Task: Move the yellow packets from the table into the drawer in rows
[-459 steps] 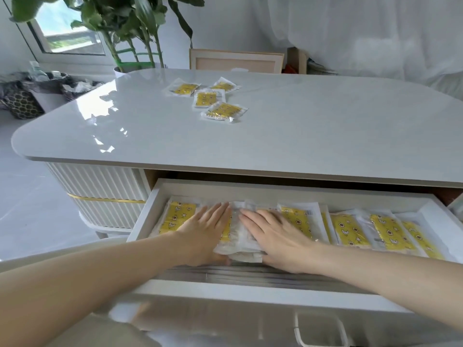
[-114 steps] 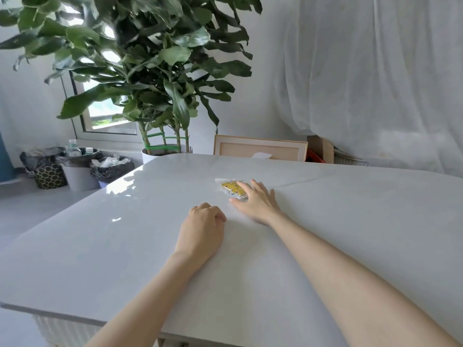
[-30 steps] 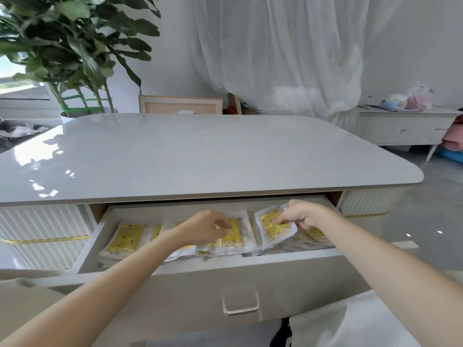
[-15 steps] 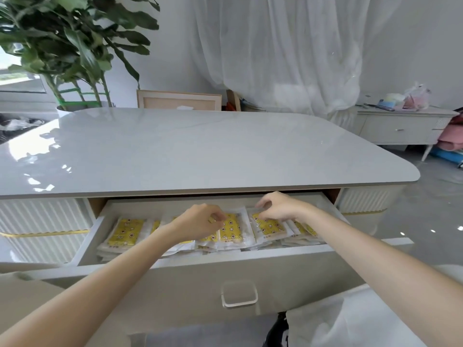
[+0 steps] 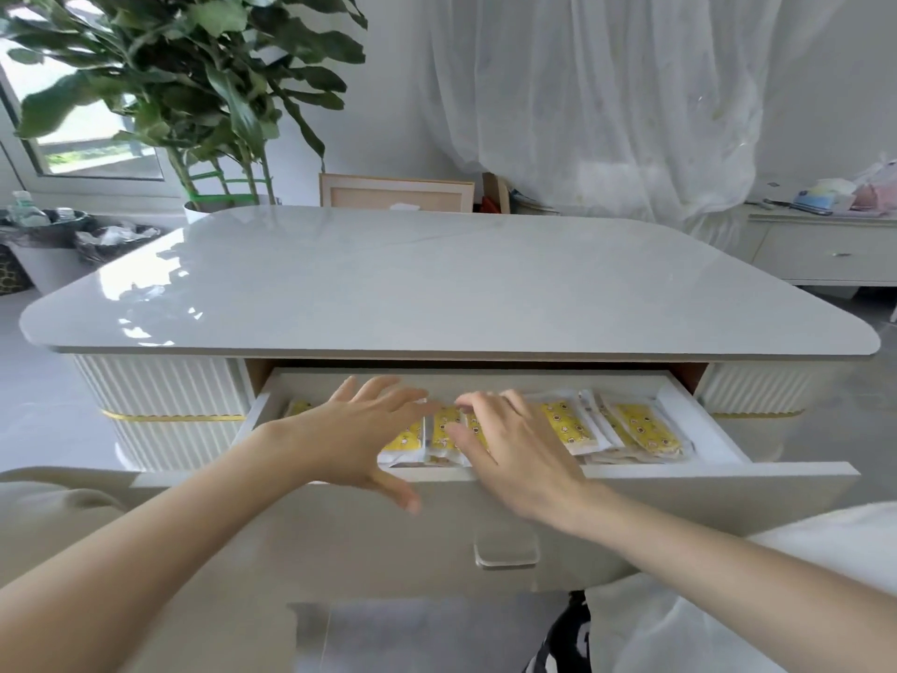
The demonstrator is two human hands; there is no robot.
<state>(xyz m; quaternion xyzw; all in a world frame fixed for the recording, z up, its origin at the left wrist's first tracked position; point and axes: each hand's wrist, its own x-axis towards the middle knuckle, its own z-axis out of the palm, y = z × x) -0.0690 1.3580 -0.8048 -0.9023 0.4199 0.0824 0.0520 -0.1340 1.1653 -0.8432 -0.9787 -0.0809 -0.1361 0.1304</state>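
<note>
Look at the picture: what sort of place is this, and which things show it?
Probably a living room in a home: a low glossy table with a drawer, a large potted plant by a window, and sheer white curtains behind.

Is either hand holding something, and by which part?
Nothing is held: left hand and right hand are open over the yellow plastic packets in the white drawer.
</note>
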